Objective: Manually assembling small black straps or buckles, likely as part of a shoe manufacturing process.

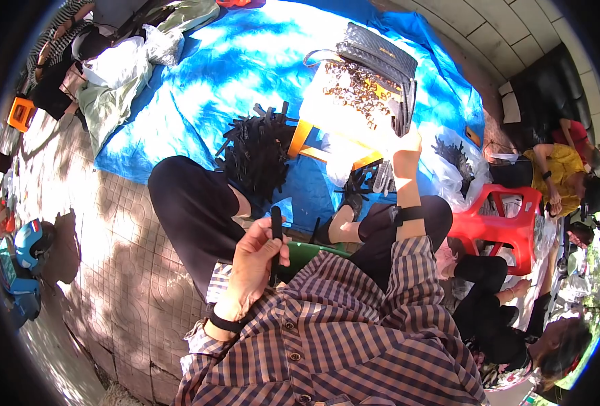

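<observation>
My left hand point(251, 260) is closed on a short black strap point(276, 227), pinched between thumb and fingers in front of my lap. My right hand point(407, 154) reaches to the right edge of the low orange stool point(301, 139), beside dark straps point(401, 115) there. Glare washes out its fingers, so I cannot tell their grip. Many small gold-coloured metal pieces point(357, 91) lie on the brightly lit stool top. Behind them is a black woven-pattern bag point(378, 51). A large heap of black straps point(256, 152) lies left of the stool.
A blue tarp point(205, 88) spreads under the stool. More dark straps point(379, 177) lie beneath it. At right stand a red plastic stool point(496, 227) and clear plastic bags point(455, 179). Several people sit nearby, one in a yellow top point(560, 169). A motorbike with blue helmet point(29, 242) is left.
</observation>
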Available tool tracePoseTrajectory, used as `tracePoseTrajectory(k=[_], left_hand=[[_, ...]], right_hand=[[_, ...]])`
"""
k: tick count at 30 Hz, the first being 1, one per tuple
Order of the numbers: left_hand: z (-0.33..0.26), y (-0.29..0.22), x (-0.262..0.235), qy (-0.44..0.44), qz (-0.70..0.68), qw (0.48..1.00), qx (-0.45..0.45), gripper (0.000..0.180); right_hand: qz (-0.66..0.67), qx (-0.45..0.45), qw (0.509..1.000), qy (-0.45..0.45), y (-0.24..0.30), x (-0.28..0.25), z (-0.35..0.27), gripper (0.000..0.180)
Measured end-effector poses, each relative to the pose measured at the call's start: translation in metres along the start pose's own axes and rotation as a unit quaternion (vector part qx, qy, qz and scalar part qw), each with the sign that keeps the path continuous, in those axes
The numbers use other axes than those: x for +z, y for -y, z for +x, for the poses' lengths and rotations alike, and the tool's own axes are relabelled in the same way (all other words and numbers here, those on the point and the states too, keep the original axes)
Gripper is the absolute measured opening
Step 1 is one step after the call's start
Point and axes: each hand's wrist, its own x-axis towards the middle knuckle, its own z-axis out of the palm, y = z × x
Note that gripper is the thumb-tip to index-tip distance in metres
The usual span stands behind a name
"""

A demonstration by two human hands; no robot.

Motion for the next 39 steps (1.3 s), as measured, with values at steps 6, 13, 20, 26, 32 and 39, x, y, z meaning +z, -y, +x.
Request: tracePoseTrajectory(k=[6, 13, 20, 26, 32, 39], left_hand=[[0.004, 0.006, -0.006, 0.043, 0.061, 0.997, 0.029, 0.020], [-0.003, -0.001, 0.002, 0.018, 0.071, 0.997, 0.029, 0.011], [-0.005, 0.001, 0.007, 0.023, 0.186, 0.981, 0.049, 0.025], [-0.015, 0.002, 0.024, 0.070, 0.314, 0.942, 0.098, 0.032], [-0.022, 0.005, 0.025, 0.088, 0.314, 0.943, 0.069, 0.026], [-0.021, -0.001, 0.016, 0.106, 0.341, 0.934, -0.013, 0.020]], right_hand=[[0.055, 0.072, 0.993, 0.076, 0.029, -0.022, -0.031, 0.024], [0.137, 0.161, 0.963, 0.167, 0.068, -0.033, -0.048, 0.023], [0.155, 0.196, 0.902, 0.351, 0.143, -0.033, -0.103, 0.027], [0.162, 0.147, 0.899, 0.380, 0.134, -0.045, -0.135, 0.038], [0.151, 0.171, 0.878, 0.422, 0.129, -0.056, -0.132, 0.047], [0.144, 0.190, 0.829, 0.506, 0.114, -0.061, -0.138, 0.055]])
